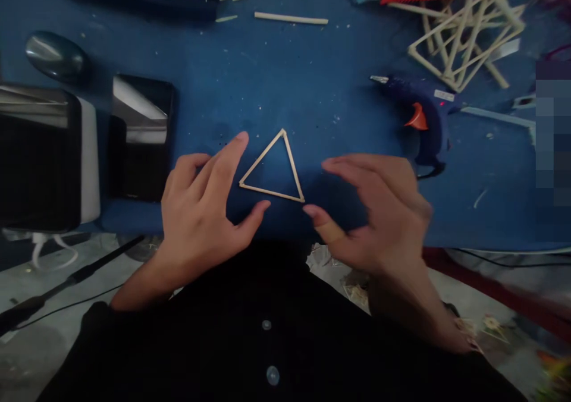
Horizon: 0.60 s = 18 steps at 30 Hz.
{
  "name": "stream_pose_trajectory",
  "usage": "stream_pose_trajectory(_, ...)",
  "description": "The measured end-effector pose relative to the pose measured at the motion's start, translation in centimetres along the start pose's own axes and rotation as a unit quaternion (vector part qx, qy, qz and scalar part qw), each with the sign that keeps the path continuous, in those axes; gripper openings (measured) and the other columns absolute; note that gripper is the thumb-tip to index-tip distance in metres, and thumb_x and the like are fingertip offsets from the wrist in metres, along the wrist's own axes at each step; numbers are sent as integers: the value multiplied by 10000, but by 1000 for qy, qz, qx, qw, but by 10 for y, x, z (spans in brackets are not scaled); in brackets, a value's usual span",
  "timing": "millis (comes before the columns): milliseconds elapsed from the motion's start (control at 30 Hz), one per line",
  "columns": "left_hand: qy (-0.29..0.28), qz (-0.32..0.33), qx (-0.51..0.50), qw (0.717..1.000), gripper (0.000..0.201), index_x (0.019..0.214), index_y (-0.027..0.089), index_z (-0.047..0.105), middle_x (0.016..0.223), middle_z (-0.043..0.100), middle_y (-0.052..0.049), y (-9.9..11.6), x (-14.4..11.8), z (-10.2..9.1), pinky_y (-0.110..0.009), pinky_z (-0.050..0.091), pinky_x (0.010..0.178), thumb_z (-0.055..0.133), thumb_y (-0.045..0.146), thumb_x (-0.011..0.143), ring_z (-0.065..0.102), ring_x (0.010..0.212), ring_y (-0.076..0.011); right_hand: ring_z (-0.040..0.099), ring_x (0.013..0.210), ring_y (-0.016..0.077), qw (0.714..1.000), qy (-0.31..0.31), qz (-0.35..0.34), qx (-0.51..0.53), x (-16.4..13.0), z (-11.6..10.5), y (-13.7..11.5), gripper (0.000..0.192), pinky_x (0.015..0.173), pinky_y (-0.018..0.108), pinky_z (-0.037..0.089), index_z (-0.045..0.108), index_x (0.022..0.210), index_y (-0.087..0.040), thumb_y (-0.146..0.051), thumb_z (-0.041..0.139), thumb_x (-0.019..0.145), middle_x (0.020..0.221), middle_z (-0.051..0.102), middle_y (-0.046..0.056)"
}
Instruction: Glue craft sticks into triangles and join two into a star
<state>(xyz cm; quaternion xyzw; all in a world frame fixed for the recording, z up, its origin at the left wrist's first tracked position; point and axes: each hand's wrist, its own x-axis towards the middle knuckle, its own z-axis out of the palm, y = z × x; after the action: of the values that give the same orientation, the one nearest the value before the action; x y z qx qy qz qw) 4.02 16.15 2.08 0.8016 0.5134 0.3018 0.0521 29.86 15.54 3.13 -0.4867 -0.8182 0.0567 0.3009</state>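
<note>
Blue tabletop (pixel 285 69): bears all items noted. Right hand (pixel 383 206) and left hand (pixel 200 206): both with fingers parted, gripping nothing. Hot glue gun (pixel 439 128): on its side, beyond the right hand. Wooden-stick triangle (pixel 272 192): flat on the tabletop between both hands, right hand just beside one corner. Loose stick (pixel 291 18): beyond the triangle, well apart.

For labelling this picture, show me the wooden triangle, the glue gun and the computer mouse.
Wooden triangle (pixel 272 192), head view: middle of its lower stick.
Glue gun (pixel 437 115), head view: dark body, beside the orange trigger.
Computer mouse (pixel 56 55), head view: top of its shell.
</note>
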Motion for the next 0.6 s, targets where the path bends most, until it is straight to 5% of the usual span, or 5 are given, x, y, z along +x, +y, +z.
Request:
stream_pose_trajectory(167, -65, -35, -30, 997, 1046, 1787, 294, 324, 1463, 783, -90, 6, 13, 3, -559, 616, 938, 861, 381, 893, 706, 1081, -371, 691, 1049, 318, 1000, -6, 18, 25, 12, 24, -5, 474, 941, 505, 562, 721, 1360, -145, -361, 782, 943, 1175, 729, 161)
stream_pose_trajectory(400, -103, -34, -54, 993, 1151, 1838, 358, 98, 1563, 716, -77, 8, 21, 2, -524, 633, 920, 810, 339, 934, 728, 1134, -350, 677, 1030, 306, 999, -27, 9, 26, 13, 28, -4, 504, 901, 499, 551, 707, 1387, -149, -363, 753, 933, 1179, 701, 156)
stream_pose_trajectory(600, -92, -5, -52, 994, 1141, 1834, 306, 160, 1698, 604, -114, 6, 21, 2, -504, 628, 846, 824, 289, 907, 742, 1078, -335, 686, 1006, 301, 1000, -17, 17, 14, 13, 29, -7, 492, 885, 484, 564, 702, 1407, -167, -305, 751, 937, 1153, 716, 142)
